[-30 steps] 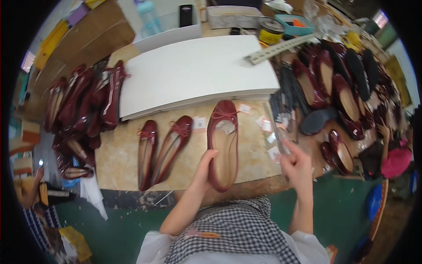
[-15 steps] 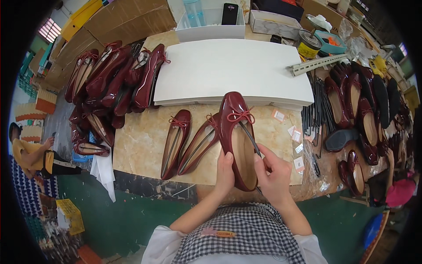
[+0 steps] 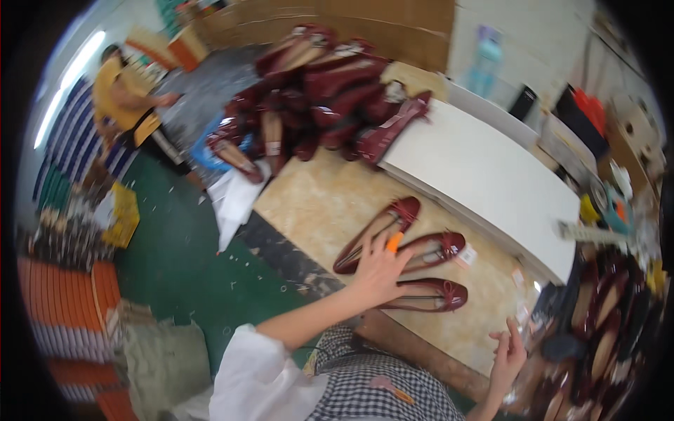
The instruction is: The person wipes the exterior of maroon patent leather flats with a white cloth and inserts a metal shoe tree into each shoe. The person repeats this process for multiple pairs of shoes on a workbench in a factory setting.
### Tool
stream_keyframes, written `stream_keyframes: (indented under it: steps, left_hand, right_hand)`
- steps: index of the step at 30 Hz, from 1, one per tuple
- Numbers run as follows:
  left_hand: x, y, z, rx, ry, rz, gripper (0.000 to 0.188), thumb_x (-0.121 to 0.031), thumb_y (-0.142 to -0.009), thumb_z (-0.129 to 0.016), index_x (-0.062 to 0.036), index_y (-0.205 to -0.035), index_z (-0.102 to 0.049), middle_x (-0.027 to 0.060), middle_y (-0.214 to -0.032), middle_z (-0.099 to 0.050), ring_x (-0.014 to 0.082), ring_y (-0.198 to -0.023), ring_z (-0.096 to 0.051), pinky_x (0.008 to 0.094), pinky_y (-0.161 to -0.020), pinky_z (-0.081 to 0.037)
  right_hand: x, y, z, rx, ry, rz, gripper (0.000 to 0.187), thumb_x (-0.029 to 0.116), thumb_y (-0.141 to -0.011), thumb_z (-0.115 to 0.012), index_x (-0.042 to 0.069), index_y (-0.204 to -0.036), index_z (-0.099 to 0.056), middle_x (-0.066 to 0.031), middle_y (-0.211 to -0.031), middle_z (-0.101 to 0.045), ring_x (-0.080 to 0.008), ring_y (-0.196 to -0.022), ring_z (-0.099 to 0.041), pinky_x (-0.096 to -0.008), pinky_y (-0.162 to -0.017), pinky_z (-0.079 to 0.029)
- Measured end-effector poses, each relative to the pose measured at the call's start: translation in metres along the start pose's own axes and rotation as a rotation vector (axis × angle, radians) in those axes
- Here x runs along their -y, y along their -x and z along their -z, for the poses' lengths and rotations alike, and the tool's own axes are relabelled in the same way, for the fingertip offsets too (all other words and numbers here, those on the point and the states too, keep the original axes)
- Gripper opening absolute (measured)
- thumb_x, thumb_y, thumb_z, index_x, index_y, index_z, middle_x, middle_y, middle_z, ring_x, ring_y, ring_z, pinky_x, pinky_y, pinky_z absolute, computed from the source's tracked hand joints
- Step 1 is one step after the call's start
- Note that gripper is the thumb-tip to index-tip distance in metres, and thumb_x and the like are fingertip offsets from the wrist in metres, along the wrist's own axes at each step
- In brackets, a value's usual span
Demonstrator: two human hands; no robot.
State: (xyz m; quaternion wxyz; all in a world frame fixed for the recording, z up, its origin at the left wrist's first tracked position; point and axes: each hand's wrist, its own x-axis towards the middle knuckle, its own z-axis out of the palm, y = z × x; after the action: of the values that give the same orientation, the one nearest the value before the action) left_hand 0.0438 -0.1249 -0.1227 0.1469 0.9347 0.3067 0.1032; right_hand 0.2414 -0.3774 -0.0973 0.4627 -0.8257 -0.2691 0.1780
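Note:
Three dark red glossy ballet flats with bows lie on the marbled tabletop (image 3: 302, 193): a far one (image 3: 407, 209), a middle one (image 3: 451, 243) and a near one (image 3: 453, 295). Dark sticks run lengthwise inside them. My left hand (image 3: 378, 274) is over their heel ends, fingers spread; I cannot tell whether it touches them. A small orange piece (image 3: 394, 242) shows at one of its fingers. By the table's near right part, my right hand (image 3: 509, 354) is raised with fingers apart, somewhat blurred, holding nothing.
A stack of white board (image 3: 484, 165) lies behind the flats. Red shoes (image 3: 330, 91) are heaped at the back left, beside a white cloth (image 3: 239, 200). More shoes (image 3: 604, 302) crowd the right. A person in yellow (image 3: 126, 98) stands at the far left.
The flat that both hands held now lies on the table with the other two. My hands have separated, the left over the shoes and the right away from them. The view has turned left.

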Motion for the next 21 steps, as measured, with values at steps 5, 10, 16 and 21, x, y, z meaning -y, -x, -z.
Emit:
stream_keyframes:
  steps: [5,10,16,21]
  left_hand:
    - [0.032,-0.012,-0.002,0.127,0.126,-0.047,0.048,-0.023,-0.068,-0.074,-0.0140,-0.114,-0.062,0.0140,-0.117,-0.058,0.0322,-0.114,-0.052,0.0471,-0.093,-0.040]
    - [0.101,0.005,0.130,-0.468,0.377,0.239,0.031,-0.014,-0.071,-0.068,-0.0021,-0.099,-0.065,0.0143,-0.111,-0.062,0.0286,-0.105,-0.060,0.0383,-0.095,-0.045]
    - [0.370,-0.077,0.276,-1.204,-0.221,0.664,0.047,-0.035,-0.078,-0.069,-0.0060,-0.115,-0.064,0.0188,-0.099,-0.068,0.0319,-0.095,-0.065,0.0382,-0.085,-0.049]
    - [0.545,-0.112,0.310,-0.294,0.070,0.615,0.050,-0.056,-0.083,-0.057,-0.0112,-0.099,-0.073,0.0197,-0.094,-0.070,0.0299,-0.084,-0.069,0.0404,-0.073,-0.053]
  right_hand:
    - [0.015,-0.010,-0.040,0.298,0.122,0.102,0.033,0.013,-0.093,-0.055,0.002,-0.124,-0.061,-0.0055,-0.078,-0.070,-0.0071,-0.058,-0.053,-0.0218,-0.053,-0.043]
    - [-0.027,-0.012,-0.007,0.268,0.310,0.119,0.032,0.021,-0.096,-0.056,0.008,-0.124,-0.062,-0.0074,-0.081,-0.072,-0.0113,-0.057,-0.054,-0.0253,-0.054,-0.044]
    - [-0.013,0.001,0.003,0.245,0.388,0.084,0.031,0.023,-0.098,-0.054,0.010,-0.125,-0.063,-0.0065,-0.084,-0.072,-0.0106,-0.057,-0.052,-0.0273,-0.054,-0.042]
    - [-0.045,0.009,0.007,0.111,0.387,-0.012,0.028,0.013,-0.092,-0.056,0.002,-0.116,-0.066,-0.0065,-0.070,-0.070,-0.0111,-0.056,-0.060,-0.0239,-0.052,-0.045]
